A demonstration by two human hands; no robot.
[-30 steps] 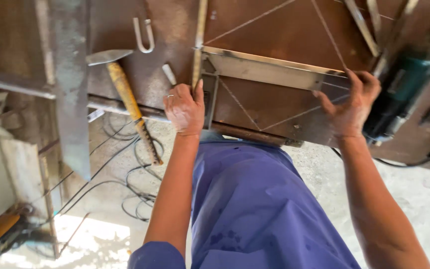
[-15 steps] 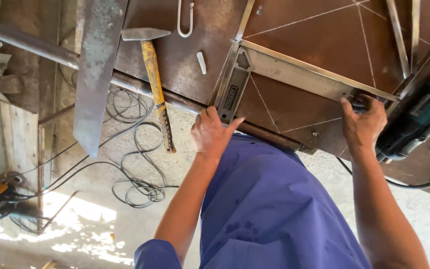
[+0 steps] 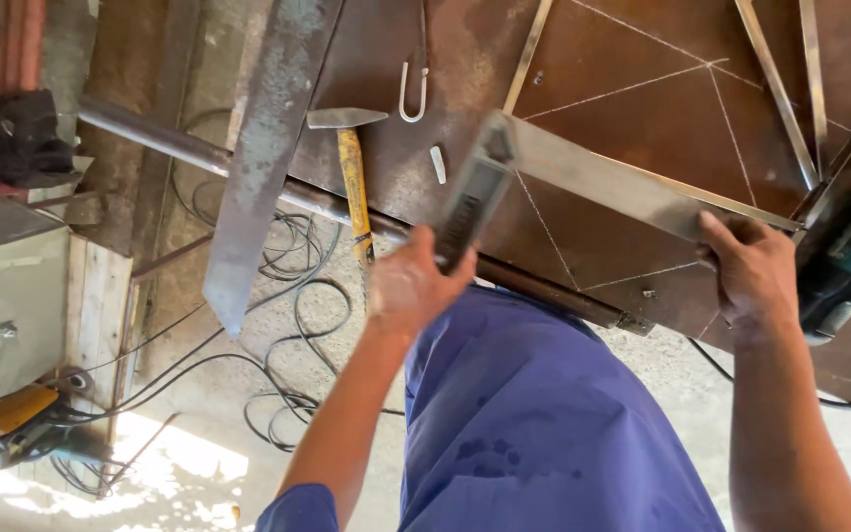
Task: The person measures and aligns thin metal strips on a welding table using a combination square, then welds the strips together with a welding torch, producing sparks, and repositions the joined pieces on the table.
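Note:
My left hand [image 3: 411,286] grips the near end of a grey steel channel piece [image 3: 593,182], which is lifted and tilted on edge above the rusty steel worktable [image 3: 632,69]. My right hand [image 3: 755,271] holds the same piece at its far end, near the table's front right. The table carries white chalk lines. A hammer with a yellow wooden handle [image 3: 352,172] lies on the table just left of my left hand.
A teal power tool [image 3: 849,266] lies at the right edge. Thin steel strips [image 3: 780,89] lie at the back right, a U-shaped hook [image 3: 412,94] near the hammer. A long steel plate [image 3: 263,158] leans at left. Black cables [image 3: 288,296] coil on the floor beside a grey machine [image 3: 7,286].
Both hands have raised the steel channel piece off the table and turned it on edge. The view has shifted, showing more floor at left.

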